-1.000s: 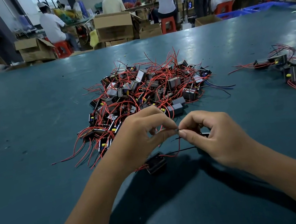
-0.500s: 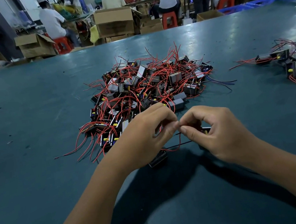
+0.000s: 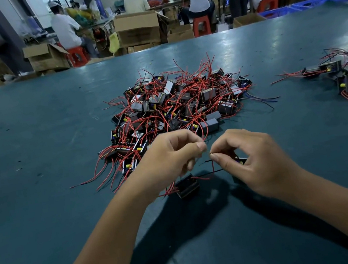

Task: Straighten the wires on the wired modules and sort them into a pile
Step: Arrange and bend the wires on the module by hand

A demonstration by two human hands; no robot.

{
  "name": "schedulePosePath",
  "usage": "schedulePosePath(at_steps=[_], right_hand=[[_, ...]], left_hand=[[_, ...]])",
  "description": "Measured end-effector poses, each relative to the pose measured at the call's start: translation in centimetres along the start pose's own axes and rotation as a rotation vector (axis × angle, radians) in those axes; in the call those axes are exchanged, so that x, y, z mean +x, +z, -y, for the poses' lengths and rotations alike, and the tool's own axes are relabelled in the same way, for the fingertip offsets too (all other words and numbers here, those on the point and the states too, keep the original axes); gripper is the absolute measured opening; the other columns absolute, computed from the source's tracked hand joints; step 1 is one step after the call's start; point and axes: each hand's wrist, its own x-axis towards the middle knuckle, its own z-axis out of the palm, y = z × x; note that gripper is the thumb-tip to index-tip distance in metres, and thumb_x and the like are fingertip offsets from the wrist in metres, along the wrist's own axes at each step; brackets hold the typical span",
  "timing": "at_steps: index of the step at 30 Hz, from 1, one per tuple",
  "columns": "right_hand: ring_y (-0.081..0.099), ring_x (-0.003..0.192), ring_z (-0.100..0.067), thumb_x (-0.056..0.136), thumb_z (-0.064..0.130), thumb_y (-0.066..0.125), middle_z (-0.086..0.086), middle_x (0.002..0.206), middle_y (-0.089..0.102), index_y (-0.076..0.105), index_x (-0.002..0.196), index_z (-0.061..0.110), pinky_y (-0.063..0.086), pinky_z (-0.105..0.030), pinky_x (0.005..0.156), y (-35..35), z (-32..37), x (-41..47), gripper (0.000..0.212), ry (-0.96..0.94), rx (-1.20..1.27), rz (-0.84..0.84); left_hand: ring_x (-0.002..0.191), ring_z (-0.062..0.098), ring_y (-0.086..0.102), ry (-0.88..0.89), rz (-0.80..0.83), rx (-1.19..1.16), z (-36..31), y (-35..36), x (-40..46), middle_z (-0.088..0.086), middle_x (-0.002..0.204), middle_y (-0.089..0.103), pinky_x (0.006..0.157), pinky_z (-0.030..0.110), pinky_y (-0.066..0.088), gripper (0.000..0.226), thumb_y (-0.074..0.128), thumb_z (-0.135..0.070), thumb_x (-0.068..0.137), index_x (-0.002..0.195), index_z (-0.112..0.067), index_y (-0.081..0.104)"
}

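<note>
Your left hand (image 3: 170, 161) and right hand (image 3: 252, 161) both have fingers curled in tight, each pinching a thin wire (image 3: 212, 166) between thumb and fingertip, tips nearly touching. A black module (image 3: 187, 187) sits on the green table (image 3: 36, 152) right under your left hand. Big tangled pile (image 3: 176, 106) is just beyond, smaller sorted bunch (image 3: 338, 75) far right.

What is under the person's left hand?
Below the left hand a black module with red wires sits on the green table. The hand hides the module's far side and whatever its fingers pinch.
</note>
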Motion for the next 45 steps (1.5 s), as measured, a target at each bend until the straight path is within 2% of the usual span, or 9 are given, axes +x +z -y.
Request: schedulePosePath(at_steps=[3,5,10,13,18,21,31,38,45], right_hand=[[0.059,0.074,-0.010,0.090,0.023,0.064,0.016,0.077,0.061,0.064,0.085,0.024,0.045,-0.021,0.071,-0.1,-0.4,0.0,0.005,0.043,0.054,-0.010],[0.059,0.074,-0.009,0.090,0.023,0.065,0.016,0.078,0.061,0.062,0.086,0.027,0.044,-0.018,0.071,-0.1,-0.5,0.0,0.007,0.044,0.068,-0.008],[0.059,0.075,-0.007,0.090,0.020,0.065,0.015,0.080,0.062,0.063,0.087,0.029,0.043,-0.012,0.069,0.1,-0.6,0.0,0.010,0.041,0.112,-0.005],[0.059,0.074,-0.006,0.091,0.019,0.065,0.016,0.079,0.062,0.064,0.087,0.027,0.042,-0.011,0.068,0.0,-0.6,0.0,0.009,0.034,0.123,-0.005],[0.059,0.074,-0.004,0.091,0.021,0.064,0.019,0.079,0.062,0.061,0.086,0.032,0.042,-0.010,0.069,0.2,-0.4,0.1,0.013,0.049,0.161,0.003],[0.058,0.073,-0.002,0.090,0.022,0.064,0.023,0.078,0.061,0.061,0.085,0.034,0.041,-0.009,0.070,0.1,-0.4,0.1,0.013,0.083,0.213,0.003],[0.057,0.070,-0.003,0.092,0.023,0.064,0.023,0.077,0.060,0.064,0.088,0.028,0.041,-0.010,0.068,0.0,-0.4,0.1,0.006,0.073,0.241,0.034],[0.056,0.070,-0.005,0.091,0.023,0.064,0.021,0.075,0.060,0.065,0.088,0.026,0.042,-0.011,0.067,0.0,-0.6,0.1,0.004,0.107,0.265,0.035],[0.055,0.070,-0.003,0.091,0.024,0.063,0.019,0.074,0.060,0.065,0.087,0.026,0.042,-0.012,0.070,0.1,-0.7,0.0,0.004,0.138,0.303,0.052]], left_hand=[[0.068,0.006,0.056,0.297,-0.044,0.333,0.0,-1.0,-0.1,-0.012,0.084,0.065,0.062,0.017,0.042,0.013,0.073,-0.010,0.090,0.092,-0.023,0.072],[0.073,0.013,0.058,0.415,-0.047,0.455,-0.1,-1.1,-0.1,-0.009,0.093,0.064,0.064,0.017,0.042,0.014,0.076,-0.009,0.087,0.094,-0.021,0.075],[0.076,0.004,0.057,0.581,-0.070,0.569,0.0,-1.0,0.1,-0.005,0.093,0.064,0.068,0.012,0.040,0.009,0.079,-0.011,0.085,0.094,-0.013,0.079],[0.081,0.004,0.059,0.649,-0.090,0.636,0.2,-1.2,0.2,-0.005,0.093,0.065,0.070,0.019,0.046,0.011,0.079,-0.014,0.084,0.095,-0.014,0.080],[0.086,0.002,0.056,0.683,-0.106,0.665,0.6,-1.3,0.4,-0.010,0.095,0.061,0.076,0.018,0.043,0.008,0.079,-0.015,0.086,0.094,-0.014,0.078],[0.084,0.007,0.059,0.683,-0.116,0.634,0.5,-1.4,0.4,-0.005,0.096,0.064,0.074,0.016,0.044,0.012,0.079,-0.015,0.085,0.097,-0.013,0.078],[0.081,-0.002,0.053,0.693,-0.130,0.626,0.4,-0.8,0.3,-0.004,0.089,0.062,0.075,0.011,0.037,0.007,0.076,-0.016,0.087,0.089,-0.009,0.076],[0.082,0.015,0.058,0.684,-0.106,0.666,0.6,-0.5,0.3,0.001,0.092,0.063,0.071,0.027,0.047,0.017,0.067,-0.024,0.094,0.095,-0.008,0.073],[0.086,0.019,0.061,0.666,-0.104,0.668,0.6,-0.8,0.3,0.001,0.096,0.063,0.071,0.040,0.050,0.011,0.067,-0.019,0.095,0.097,-0.010,0.074]])
